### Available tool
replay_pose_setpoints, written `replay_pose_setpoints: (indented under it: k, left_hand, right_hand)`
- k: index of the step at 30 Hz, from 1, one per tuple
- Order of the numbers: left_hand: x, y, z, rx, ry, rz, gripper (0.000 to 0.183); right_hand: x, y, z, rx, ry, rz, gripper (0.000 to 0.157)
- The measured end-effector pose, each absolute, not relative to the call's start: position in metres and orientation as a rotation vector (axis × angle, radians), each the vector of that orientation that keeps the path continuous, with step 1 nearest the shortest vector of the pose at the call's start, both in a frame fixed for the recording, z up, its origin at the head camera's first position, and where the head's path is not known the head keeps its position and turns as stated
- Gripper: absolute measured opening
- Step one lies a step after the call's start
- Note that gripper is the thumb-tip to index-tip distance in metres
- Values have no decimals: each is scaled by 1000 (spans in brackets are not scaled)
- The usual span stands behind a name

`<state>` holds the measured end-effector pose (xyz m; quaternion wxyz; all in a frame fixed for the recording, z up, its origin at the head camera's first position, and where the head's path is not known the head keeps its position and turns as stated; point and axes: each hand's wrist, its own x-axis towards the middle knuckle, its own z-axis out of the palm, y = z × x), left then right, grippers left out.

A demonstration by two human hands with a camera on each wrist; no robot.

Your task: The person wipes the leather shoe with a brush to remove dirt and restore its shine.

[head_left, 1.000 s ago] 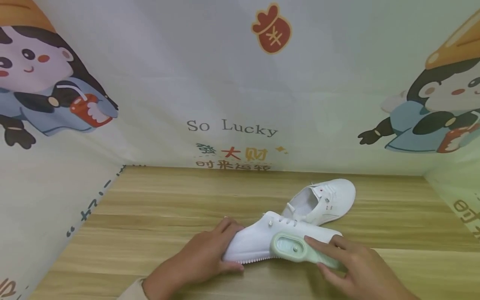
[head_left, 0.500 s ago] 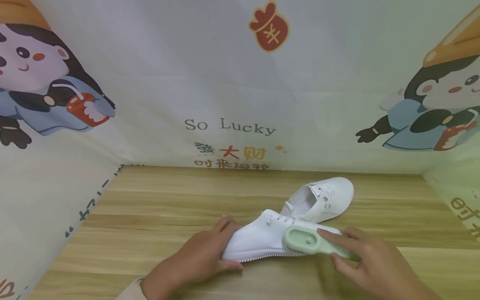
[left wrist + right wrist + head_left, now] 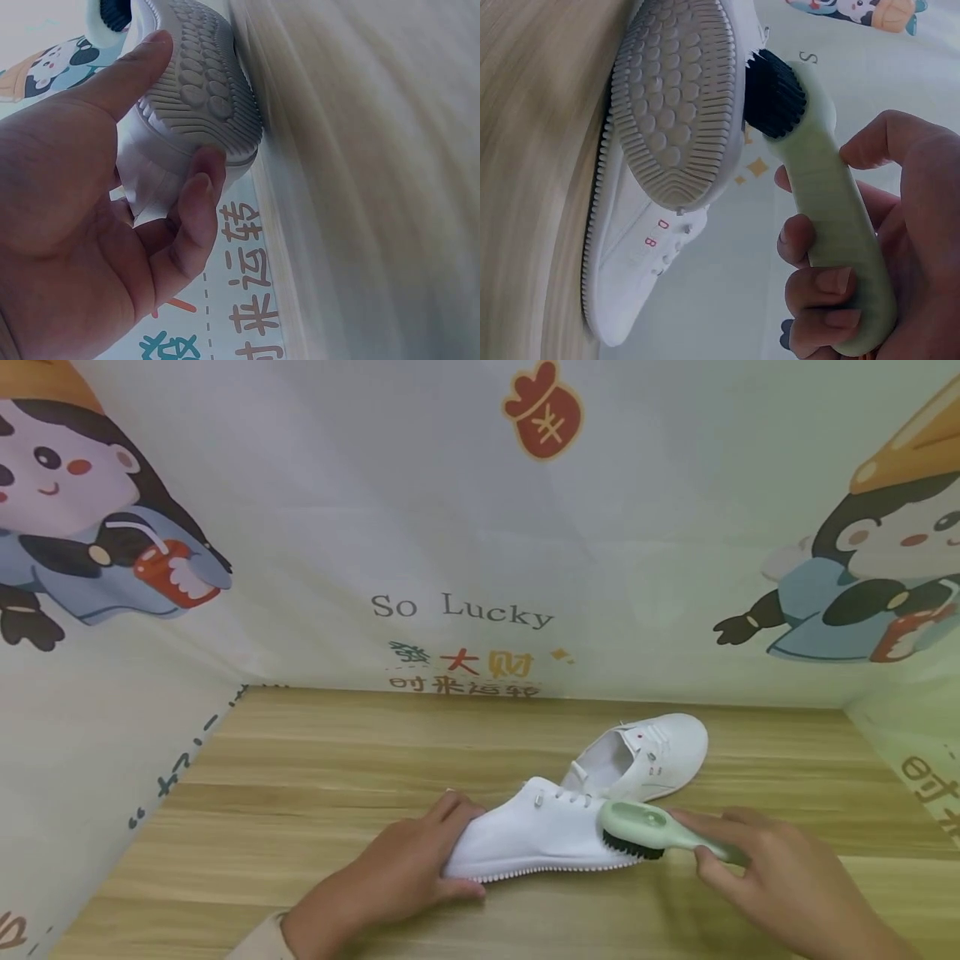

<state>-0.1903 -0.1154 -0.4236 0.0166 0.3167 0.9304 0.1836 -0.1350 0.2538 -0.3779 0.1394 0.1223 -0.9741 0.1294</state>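
Note:
A white sneaker [image 3: 517, 839] is tipped on its side over the wooden tabletop, its toe to the right. My left hand [image 3: 397, 868] holds it by the heel; in the left wrist view the thumb lies along the edge of the ridged sole [image 3: 199, 82]. In my right hand [image 3: 787, 877] is a pale green shoe brush [image 3: 637, 822], gripped by its handle. Its dark bristles [image 3: 776, 94] meet the upper near the toe, beside the sole's edge in the right wrist view. The toe's tip is partly hidden behind the brush.
Just behind lies a second white sneaker [image 3: 678, 752], upright, toe pointing to the back right. The wooden tabletop [image 3: 337, 752] ends at a printed cloth backdrop [image 3: 337, 527], which also rises on the left and right sides.
My right hand has moved the brush rightward along the sneaker's side toward the toe, tilting it so that the bristles show. The left hand and both sneakers have stayed nearly in place.

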Motion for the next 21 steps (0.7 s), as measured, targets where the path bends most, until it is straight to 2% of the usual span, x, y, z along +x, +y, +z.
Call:
replay_pose_setpoints:
  k: [5,14,21]
  left_hand:
    - [-189,-118,-424,970,2908,582,74]
    - [-188,-118,-424,1026,2896,585,71]
    - [-189,-116,-423,1032,2893,586,71]
  right_hand:
    - [-138,250,-382,416,-2777,394,39]
    - [-134,233,-408,759,-2521,485,59]
    - [-129,214,-420,768,-2513,411,57]
